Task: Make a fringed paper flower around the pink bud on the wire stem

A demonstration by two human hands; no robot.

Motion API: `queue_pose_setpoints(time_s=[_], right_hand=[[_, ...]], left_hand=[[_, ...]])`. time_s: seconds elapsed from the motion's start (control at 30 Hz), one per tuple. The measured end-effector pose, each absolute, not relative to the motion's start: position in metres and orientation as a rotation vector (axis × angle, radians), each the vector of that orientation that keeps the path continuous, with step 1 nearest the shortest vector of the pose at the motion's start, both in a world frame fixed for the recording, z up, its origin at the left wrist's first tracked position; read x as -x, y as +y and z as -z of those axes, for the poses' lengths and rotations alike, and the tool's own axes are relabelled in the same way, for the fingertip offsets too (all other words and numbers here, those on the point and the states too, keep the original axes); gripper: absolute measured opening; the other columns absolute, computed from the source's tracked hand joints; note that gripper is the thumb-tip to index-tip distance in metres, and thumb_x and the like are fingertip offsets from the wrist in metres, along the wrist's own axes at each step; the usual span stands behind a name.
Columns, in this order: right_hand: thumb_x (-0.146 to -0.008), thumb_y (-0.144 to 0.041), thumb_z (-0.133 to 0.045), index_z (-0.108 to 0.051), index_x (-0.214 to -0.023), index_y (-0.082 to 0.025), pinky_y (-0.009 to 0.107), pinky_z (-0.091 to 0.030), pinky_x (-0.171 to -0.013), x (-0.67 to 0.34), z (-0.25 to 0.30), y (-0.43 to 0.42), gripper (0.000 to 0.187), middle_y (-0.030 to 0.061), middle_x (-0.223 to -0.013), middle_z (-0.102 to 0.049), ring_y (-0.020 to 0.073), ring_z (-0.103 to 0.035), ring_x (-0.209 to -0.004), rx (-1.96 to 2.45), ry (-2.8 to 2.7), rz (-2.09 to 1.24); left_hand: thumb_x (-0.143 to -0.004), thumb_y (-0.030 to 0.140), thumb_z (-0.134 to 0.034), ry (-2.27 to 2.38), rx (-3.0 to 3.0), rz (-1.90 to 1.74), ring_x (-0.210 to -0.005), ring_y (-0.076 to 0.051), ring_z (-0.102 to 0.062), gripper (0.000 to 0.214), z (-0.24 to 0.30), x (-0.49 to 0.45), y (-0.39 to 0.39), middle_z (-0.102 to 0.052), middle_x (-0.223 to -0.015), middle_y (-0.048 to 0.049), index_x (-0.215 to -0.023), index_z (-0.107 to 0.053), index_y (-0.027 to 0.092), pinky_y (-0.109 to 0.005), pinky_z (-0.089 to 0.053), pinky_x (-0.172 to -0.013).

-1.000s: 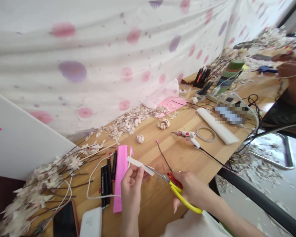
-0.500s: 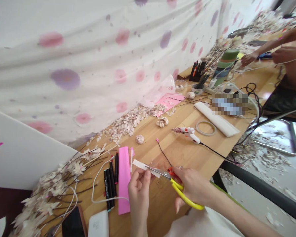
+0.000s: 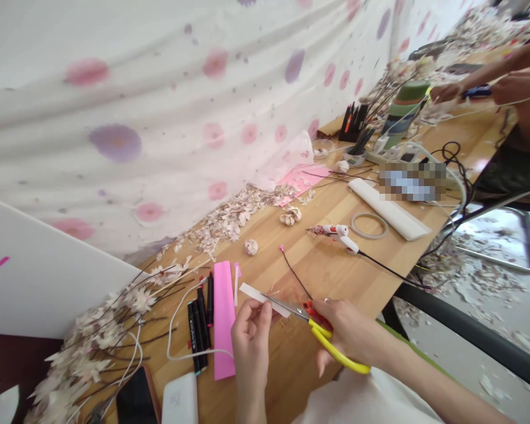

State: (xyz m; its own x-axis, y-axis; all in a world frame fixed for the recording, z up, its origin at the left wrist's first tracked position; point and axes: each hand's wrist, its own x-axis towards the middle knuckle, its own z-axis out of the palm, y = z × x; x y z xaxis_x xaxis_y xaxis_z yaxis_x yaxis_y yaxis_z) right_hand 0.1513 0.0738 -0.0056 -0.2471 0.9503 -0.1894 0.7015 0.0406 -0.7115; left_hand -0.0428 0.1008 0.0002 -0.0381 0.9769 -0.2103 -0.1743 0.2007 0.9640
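Note:
My left hand (image 3: 252, 330) pinches a narrow white paper strip (image 3: 251, 291) between thumb and fingers. My right hand (image 3: 342, 330) is closed round yellow-handled scissors (image 3: 335, 348), whose blades lie along the strip near my left fingertips. Whether the blades are parted there is hard to make out. Something red shows beside the scissors under my right hand. A thin dark stem (image 3: 295, 270) with a pink tip lies just beyond, on the wooden table. Left of my left hand lie a folded pink paper strip (image 3: 223, 330) and a narrow white strip (image 3: 235, 285).
Black markers (image 3: 198, 330), a phone (image 3: 136, 397) and a white power bank (image 3: 179, 400) lie at the left. A glue gun (image 3: 335, 231), a ring (image 3: 369, 225) and a white roll (image 3: 386, 207) lie to the right. Dried petals (image 3: 229, 219) line the curtain. A co-worker's hands (image 3: 448, 92) are at far right.
The view has shifted slightly. My hands keep nearly the same pose, with the scissors still laid along the white strip. The co-worker's hand at far right has moved a little.

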Motion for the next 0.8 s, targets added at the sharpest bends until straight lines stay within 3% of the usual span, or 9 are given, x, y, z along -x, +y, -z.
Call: queue_pose_setpoints(time_s=[0.27, 0.8], right_hand=[[-0.069, -0.082, -0.065, -0.028, -0.068, -0.028, 0.028, -0.024, -0.051, -0.1517, 0.0079, 0.0731, 0.065, -0.0027, -0.06, -0.047, 0.0147, -0.035, -0.051, 1.688, -1.984, -1.042], [-0.063, -0.086, -0.067, -0.027, -0.075, -0.029, 0.03, -0.022, -0.057, -0.148, 0.0121, 0.0744, 0.071, 0.003, -0.07, -0.056, 0.0201, -0.045, -0.057, 1.714, -2.045, -1.031]], left_hand=[[-0.087, 0.054, -0.072, 1.279, -0.921, -1.178, -0.08, -0.022, -0.076, 0.036, 0.0031, 0.043, 0.1002, -0.075, -0.087, -0.0048, -0.098, -0.064, 0.021, -0.031, -0.063, -0.069], [-0.088, 0.053, -0.07, 1.305, -1.073, -1.177, -0.084, -0.022, -0.073, 0.033, 0.0094, 0.0454, 0.0974, -0.075, -0.089, -0.0063, -0.088, -0.068, 0.02, -0.031, -0.061, -0.076]])
